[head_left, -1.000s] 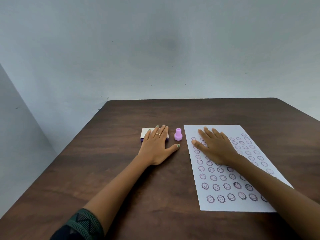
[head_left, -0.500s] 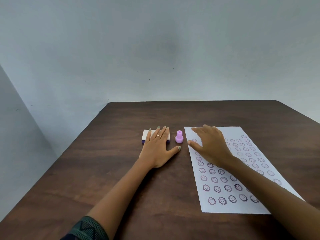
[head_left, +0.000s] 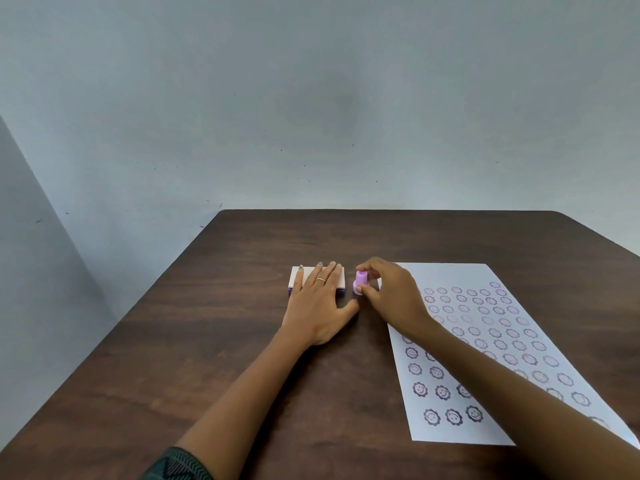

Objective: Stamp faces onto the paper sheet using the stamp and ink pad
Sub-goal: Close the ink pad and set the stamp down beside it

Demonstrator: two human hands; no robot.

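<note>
Stamp (head_left: 360, 283) stands upright on the table (head_left: 242, 341), pinched between my right hand's (head_left: 391, 292) thumb and fingertips for lifting. Left of it, my left hand (head_left: 317, 303) lies flat, steadying the ink pad (head_left: 296, 277). Paper sheet (head_left: 450, 275) waits beneath my right wrist.

place: plain indoor room, sort unclear | evidence: bare grey wall (head_left: 311, 98), dark wooden table (head_left: 173, 358)
</note>
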